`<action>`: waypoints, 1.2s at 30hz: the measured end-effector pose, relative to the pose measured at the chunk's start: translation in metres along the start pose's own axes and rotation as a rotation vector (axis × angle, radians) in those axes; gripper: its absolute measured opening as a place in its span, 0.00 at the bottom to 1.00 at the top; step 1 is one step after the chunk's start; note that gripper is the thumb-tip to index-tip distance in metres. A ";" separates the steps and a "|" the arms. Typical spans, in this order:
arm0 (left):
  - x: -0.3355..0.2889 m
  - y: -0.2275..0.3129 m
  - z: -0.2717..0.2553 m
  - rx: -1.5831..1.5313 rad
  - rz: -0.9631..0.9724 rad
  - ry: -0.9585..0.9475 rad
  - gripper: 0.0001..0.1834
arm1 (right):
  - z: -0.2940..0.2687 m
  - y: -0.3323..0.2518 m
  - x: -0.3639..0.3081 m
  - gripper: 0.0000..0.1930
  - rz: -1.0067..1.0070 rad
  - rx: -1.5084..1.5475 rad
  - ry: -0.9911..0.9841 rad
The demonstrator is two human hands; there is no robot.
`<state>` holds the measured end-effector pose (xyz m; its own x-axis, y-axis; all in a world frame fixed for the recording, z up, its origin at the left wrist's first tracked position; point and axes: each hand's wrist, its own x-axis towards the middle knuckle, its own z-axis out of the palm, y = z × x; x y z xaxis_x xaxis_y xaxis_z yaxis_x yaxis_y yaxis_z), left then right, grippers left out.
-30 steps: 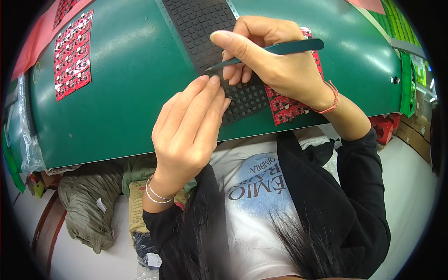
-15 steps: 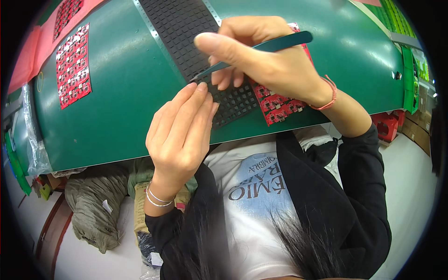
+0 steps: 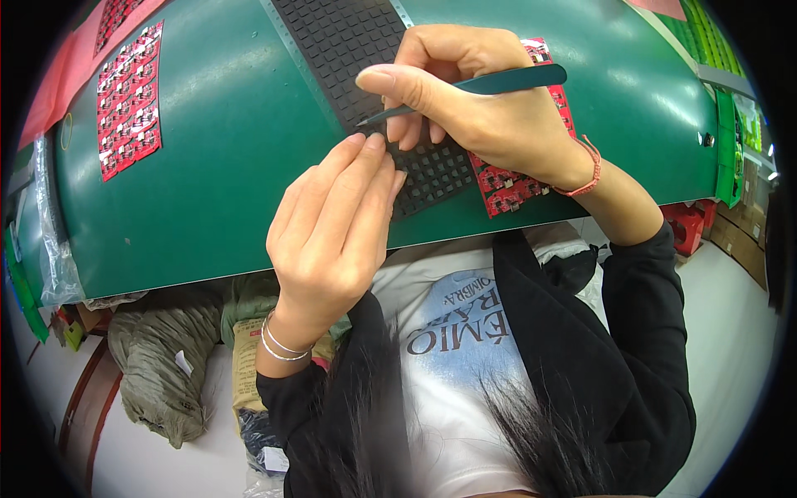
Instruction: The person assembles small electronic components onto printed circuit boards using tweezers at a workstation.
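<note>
My right hand [image 3: 486,112] grips a pair of dark tweezers [image 3: 523,80] between thumb and fingers, their fine tip pointing left. That tip hovers over or touches a long black sheet [image 3: 340,50] covered in rows of small raised black squares; contact cannot be made out. Just below the tip, the fingers of my left hand [image 3: 332,220] are pressed together at the sheet's left edge. Whatever they pinch is hidden. Nearer to me, a black gridded section [image 3: 432,176] shows between my hands. A red circuit board panel [image 3: 510,192] lies to its right, partly under my right hand.
Another red circuit board panel [image 3: 130,104] rests on the green table [image 3: 216,166] at the left, with pink sheeting [image 3: 50,95] beyond. Green bins [image 3: 729,141] line the right edge. Below the table's front edge sit a grey-green bundle [image 3: 158,373] and a tan bag [image 3: 249,365].
The view has shifted slightly, so the black sheet and both hands appear farther right and a little higher. The tweezers stay in my right hand, their tip still by my left fingertips.
</note>
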<state>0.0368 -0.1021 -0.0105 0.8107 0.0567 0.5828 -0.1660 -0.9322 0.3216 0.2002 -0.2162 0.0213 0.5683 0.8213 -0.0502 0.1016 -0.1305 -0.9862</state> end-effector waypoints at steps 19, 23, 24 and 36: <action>0.067 0.018 0.016 -0.099 0.153 -0.099 0.11 | -0.140 0.012 -0.041 0.17 0.082 -0.072 0.040; 0.085 0.029 0.034 -0.131 0.171 -0.305 0.21 | -0.151 0.022 -0.042 0.16 0.115 0.092 0.045; 0.086 0.031 0.041 -0.125 0.172 -0.314 0.21 | -0.154 0.025 -0.042 0.16 0.135 0.087 0.041; 0.098 0.036 0.058 -0.088 0.119 -0.499 0.27 | -0.172 0.033 -0.042 0.16 0.166 0.116 0.065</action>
<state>0.1429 -0.1509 0.0149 0.9488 -0.2449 0.1996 -0.3023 -0.8871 0.3488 0.3197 -0.3506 0.0181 0.6212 0.7557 -0.2072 -0.0906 -0.1934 -0.9769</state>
